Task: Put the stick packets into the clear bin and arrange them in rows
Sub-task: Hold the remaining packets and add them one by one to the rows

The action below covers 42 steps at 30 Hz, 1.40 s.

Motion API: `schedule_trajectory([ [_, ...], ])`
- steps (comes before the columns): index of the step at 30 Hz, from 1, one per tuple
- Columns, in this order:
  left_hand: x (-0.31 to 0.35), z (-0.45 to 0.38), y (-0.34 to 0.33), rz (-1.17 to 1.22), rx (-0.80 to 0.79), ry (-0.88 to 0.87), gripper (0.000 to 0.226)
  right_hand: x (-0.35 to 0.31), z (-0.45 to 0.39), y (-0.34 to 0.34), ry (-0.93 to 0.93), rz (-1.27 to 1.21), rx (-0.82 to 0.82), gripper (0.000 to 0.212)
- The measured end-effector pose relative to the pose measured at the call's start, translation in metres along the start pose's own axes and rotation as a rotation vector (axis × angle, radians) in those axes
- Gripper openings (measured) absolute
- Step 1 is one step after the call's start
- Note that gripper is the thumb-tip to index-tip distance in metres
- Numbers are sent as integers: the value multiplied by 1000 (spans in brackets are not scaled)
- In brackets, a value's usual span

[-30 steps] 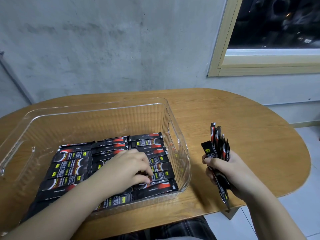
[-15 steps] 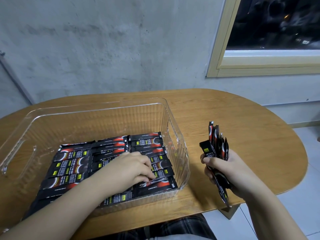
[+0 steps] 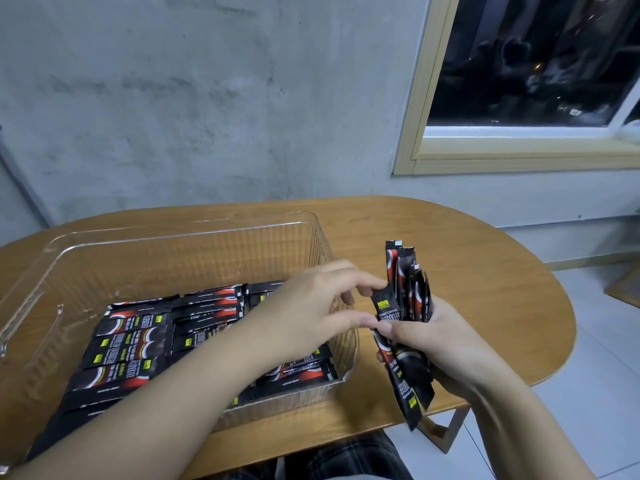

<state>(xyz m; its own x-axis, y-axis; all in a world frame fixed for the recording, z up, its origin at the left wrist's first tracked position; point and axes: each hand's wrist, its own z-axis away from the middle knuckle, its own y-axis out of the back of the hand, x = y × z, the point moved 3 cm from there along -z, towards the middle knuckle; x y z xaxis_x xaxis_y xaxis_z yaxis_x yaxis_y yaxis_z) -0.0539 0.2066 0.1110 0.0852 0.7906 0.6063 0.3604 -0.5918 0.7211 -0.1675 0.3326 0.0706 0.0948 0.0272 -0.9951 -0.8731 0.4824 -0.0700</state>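
Head view: left hand [image 3: 311, 306] just left the ribbed clear plastic bin [image 3: 194, 230], fingers now pinching the next black stick packet [image 3: 387, 306] from right hand's [image 3: 446, 344] gripped bunch.

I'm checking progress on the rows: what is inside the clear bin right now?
Black stick packets lie flat in rows on the clear bin's floor. The left forearm covers the middle ones.

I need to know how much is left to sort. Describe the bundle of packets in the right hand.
The bundle of black stick packets, glossy foil with red swirls and yellow tags, stands roughly upright over the table edge, right of the clear bin. The right hand grips its middle; ends fan out above and below. The left hand pinches the frontmost packet's top.
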Motion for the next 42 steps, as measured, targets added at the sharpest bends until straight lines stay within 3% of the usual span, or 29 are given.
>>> schedule_trajectory([
  [5, 10, -9, -2, 47, 102, 102, 19, -16, 4, -8, 52, 56, -43, 31],
  [9, 8, -9, 4, 96, 145, 205, 20, -27, 5, -17, 75, 121, -81, 35],
  [12, 4, -6, 14, 166, 158, 291, 23, -35, 3, -20, 96, 128, -53, 22],
  [19, -30, 14, 39, 275, 306, 479, 15, -31, -11, -23, 106, 152, 12, 18],
  [26, -90, 36, 64, 229, 602, 702, 11, -27, -19, -6, 83, 129, 134, 20],
  [31, -133, 39, 45, 183, 507, 877, 11, -20, -23, 1, 42, 86, 197, 20],
  [35, -142, 25, 32, 111, 454, 909, 18, -15, -26, 5, 31, 83, 209, 21],
  [39, -143, 15, 22, -112, 309, 868, 32, -13, -30, 7, 33, 74, 214, 21],
  [42, -141, 12, 20, -205, 273, 843, 14, -13, -31, 8, 32, 71, 218, 21],
])
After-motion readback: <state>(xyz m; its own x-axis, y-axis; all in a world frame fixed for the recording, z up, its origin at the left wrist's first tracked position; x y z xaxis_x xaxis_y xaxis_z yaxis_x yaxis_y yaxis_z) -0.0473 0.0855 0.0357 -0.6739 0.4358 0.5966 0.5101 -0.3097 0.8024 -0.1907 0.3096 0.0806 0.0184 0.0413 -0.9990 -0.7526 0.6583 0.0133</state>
